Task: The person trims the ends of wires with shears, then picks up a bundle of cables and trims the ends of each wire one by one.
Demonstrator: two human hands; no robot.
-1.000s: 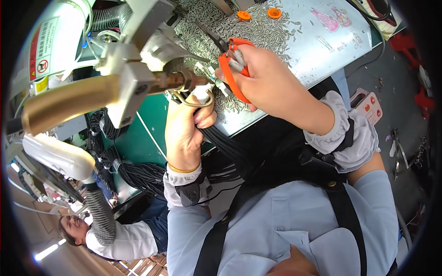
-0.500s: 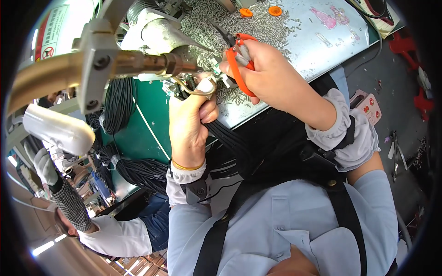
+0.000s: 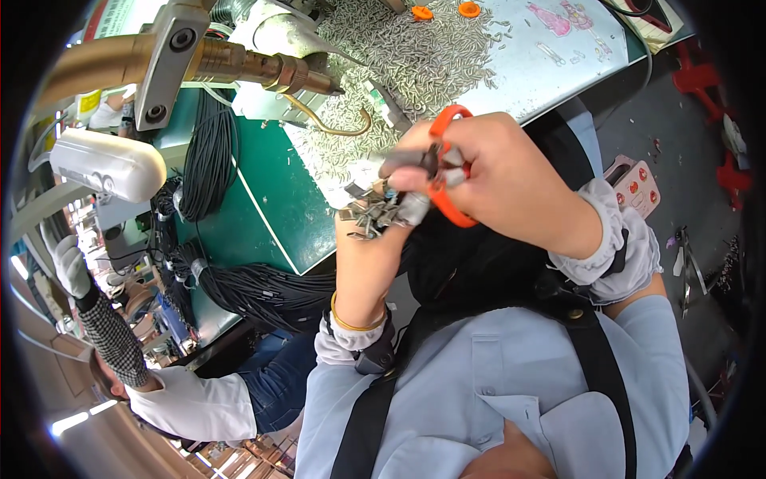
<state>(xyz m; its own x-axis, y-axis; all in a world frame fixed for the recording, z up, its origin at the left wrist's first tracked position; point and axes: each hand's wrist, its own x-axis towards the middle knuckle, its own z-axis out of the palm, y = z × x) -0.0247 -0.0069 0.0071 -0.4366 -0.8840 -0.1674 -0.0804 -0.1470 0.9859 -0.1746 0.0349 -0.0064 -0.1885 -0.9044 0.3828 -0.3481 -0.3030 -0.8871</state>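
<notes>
In the head view, the bundle (image 3: 369, 219) sits at the left hand (image 3: 383, 249), near the front corner of the green mat (image 3: 279, 191), with its small grey ends fanned out toward the left. The left hand is closed around it from below. The right hand (image 3: 507, 164) is gripping a tool (image 3: 453, 209): one orange loop shows above the fingers and one below, and the grey working end points across to the left. Blur where the hands meet hides whether that end touches the bundle, so I cannot tell.

As for handling, the bundle should be light at its tips. Taken together, the strands are likely springy rather than limp, apt to splay and roll over one another in a loose grasp. The ends look small and hard, probably easy to bend or snag. The best hold would be a firm wrap just behind the ends, where the strands lie together, leaving the tips free. The tool looks stiff and fairly light, and is best held by its loops, away from the grey end.

Beyond the hands, a brass nozzle (image 3: 307, 77) and a bent hook (image 3: 323, 125) stand over the mat, with loose metal pins (image 3: 415, 52) heaped behind.
</notes>
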